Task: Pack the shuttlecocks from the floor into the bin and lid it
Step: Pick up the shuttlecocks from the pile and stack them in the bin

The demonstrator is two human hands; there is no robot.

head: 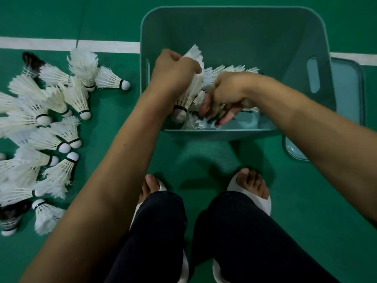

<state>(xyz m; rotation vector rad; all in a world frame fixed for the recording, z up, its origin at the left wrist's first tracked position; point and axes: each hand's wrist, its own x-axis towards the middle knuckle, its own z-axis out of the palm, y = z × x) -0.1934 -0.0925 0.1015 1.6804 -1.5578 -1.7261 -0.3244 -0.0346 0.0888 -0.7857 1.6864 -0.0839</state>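
A teal plastic bin [234, 27] stands on the green floor in front of me. Inside it, my left hand [173, 68] grips a stack of white feather shuttlecocks [189, 92], cork end down and pointing toward me. My right hand [224, 99] is low in the bin beside that stack, fingers spread and curled down over several loose shuttlecocks [230, 70] lying on the bin's bottom; I cannot tell whether it holds one. A pile of several white shuttlecocks [47, 127] lies on the floor to the left of the bin.
The teal lid [346, 88] lies flat on the floor right of the bin, partly hidden behind it. A white court line [61, 44] runs across the floor behind the pile. My feet in white slippers [259, 193] stand just before the bin.
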